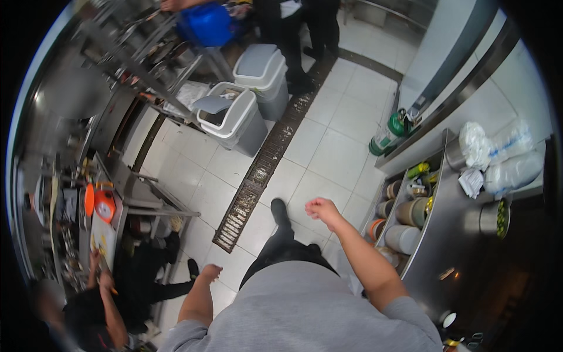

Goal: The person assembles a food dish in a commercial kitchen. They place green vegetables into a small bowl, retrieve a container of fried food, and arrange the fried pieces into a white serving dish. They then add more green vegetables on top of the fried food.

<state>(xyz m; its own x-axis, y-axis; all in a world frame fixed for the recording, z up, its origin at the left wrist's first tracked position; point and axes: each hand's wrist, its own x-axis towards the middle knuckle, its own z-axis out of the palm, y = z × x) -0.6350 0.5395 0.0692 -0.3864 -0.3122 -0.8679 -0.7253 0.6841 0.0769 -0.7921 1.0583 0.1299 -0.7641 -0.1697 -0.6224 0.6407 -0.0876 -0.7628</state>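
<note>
Both of my arms hang out from my sides above the tiled floor. My right hand (321,211) is held forward of my body, its fingers loosely bent and apart, holding nothing. It is nearest to the steel counter (448,234) on the right but does not touch it. Lower and to the left, my left hand (210,273) hangs beside my hip, touching nothing. Its fingers are slightly bent, partly hidden by the hand itself, and nothing shows in them. One of my dark boots (280,212) is forward on the tiles.
A metal floor drain (252,190) runs ahead, beside two grey bins (243,126). Right are a green gas cylinder (390,134), counter shelves with jars (402,237), and a steel pot (484,220). Left, a co-worker (114,317) works at a board (104,240); people (287,41) stand ahead.
</note>
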